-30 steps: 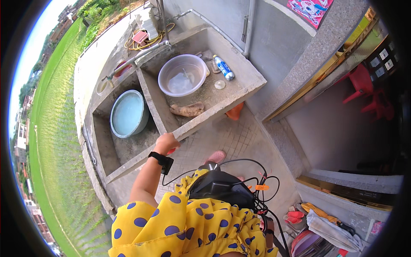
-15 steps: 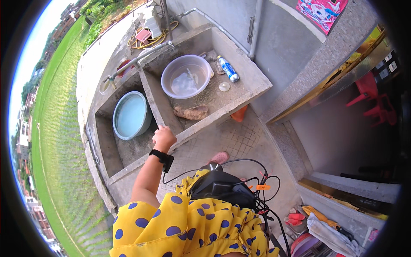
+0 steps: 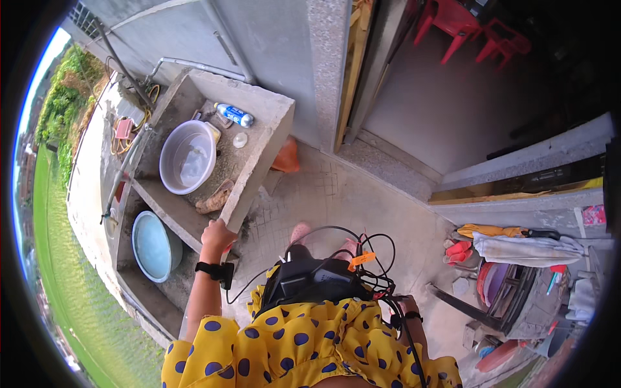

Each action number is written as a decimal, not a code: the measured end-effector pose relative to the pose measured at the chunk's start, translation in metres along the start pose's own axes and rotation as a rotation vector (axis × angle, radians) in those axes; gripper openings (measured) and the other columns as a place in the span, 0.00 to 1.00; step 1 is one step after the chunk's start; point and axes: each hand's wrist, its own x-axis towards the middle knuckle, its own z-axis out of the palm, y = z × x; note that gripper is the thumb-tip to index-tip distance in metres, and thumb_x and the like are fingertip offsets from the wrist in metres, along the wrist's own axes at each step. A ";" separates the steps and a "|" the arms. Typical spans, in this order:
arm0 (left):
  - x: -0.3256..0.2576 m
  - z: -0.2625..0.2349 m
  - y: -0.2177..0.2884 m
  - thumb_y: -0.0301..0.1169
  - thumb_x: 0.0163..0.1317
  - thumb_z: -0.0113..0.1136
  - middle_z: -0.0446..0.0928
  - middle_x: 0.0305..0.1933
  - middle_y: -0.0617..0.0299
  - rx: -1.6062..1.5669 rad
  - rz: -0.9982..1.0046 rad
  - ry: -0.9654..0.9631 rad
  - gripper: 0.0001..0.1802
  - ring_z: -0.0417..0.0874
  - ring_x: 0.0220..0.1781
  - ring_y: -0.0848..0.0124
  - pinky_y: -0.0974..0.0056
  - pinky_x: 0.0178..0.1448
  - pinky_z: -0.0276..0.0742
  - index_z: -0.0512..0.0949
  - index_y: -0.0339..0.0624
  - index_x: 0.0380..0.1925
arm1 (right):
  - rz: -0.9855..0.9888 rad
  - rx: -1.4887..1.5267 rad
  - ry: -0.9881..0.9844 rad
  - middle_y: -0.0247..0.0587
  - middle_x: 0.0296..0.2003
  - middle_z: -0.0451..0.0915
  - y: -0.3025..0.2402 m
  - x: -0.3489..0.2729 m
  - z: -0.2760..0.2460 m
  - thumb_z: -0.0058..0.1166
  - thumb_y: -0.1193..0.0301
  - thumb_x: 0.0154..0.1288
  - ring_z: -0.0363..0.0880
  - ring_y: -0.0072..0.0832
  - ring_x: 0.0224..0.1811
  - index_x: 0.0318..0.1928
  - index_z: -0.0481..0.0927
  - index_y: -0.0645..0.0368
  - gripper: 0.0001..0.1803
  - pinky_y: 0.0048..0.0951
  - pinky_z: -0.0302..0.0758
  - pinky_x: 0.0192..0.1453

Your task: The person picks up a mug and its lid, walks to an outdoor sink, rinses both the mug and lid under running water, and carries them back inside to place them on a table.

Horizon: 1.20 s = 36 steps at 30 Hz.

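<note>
My left hand point(image 3: 218, 234), with a black strap and small box on its wrist, is curled over the front rim of the concrete sink point(image 3: 253, 155), close to where the divider meets it. Its fingertips are hidden. In the near basin a light blue tub point(image 3: 154, 247) holds water. The far basin has a pale purple basin point(image 3: 187, 157) with water in it and a long brownish object point(image 3: 215, 198) beside it. My right hand point(image 3: 406, 305) is low by my side, partly behind black cables; its fingers cannot be made out.
A blue-labelled bottle point(image 3: 234, 115) and a small clear round thing point(image 3: 240, 140) lie in the far basin. An orange bag-like object point(image 3: 286, 156) is beside the sink. Black cables point(image 3: 381, 271) hang before me. At right are a doorway, red chairs point(image 3: 446, 22) and a cluttered rack point(image 3: 511, 284).
The view has turned to the right, so the sink sits farther left and more of the doorway and rack shows. My right hand has come into view. My left hand stays at the rim.
</note>
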 end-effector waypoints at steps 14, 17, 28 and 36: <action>0.001 -0.024 0.230 0.36 0.51 0.65 0.80 0.47 0.50 -0.358 0.592 -0.132 0.24 0.82 0.49 0.57 0.57 0.51 0.79 0.79 0.36 0.47 | 1.250 0.870 0.337 0.29 0.14 0.64 0.031 -0.113 0.037 0.50 0.58 0.71 0.62 0.22 0.13 0.31 0.78 0.58 0.18 0.30 0.61 0.16; -0.025 -0.060 0.276 0.39 0.57 0.63 0.75 0.54 0.55 -1.075 0.413 -0.676 0.30 0.78 0.58 0.57 0.54 0.52 0.81 0.71 0.37 0.58 | 1.041 1.248 0.632 0.30 0.20 0.65 -0.012 -0.074 0.015 0.52 0.70 0.63 0.59 0.20 0.14 0.39 0.76 0.56 0.06 0.24 0.60 0.20; 0.048 -0.111 0.455 0.33 0.62 0.60 0.74 0.59 0.53 -1.144 0.574 -0.998 0.25 0.77 0.59 0.56 0.50 0.55 0.80 0.72 0.37 0.58 | 0.408 1.112 0.711 0.28 0.25 0.70 -0.115 0.123 -0.178 0.51 0.63 0.73 0.67 0.20 0.25 0.45 0.78 0.63 0.14 0.23 0.68 0.35; 0.109 -0.126 0.565 0.33 0.62 0.62 0.75 0.54 0.58 -1.018 0.663 -0.981 0.22 0.79 0.56 0.63 0.56 0.51 0.80 0.74 0.41 0.56 | 0.034 1.119 0.847 0.26 0.27 0.69 -0.218 0.230 -0.343 0.56 0.67 0.69 0.68 0.19 0.31 0.26 0.71 0.51 0.13 0.29 0.73 0.49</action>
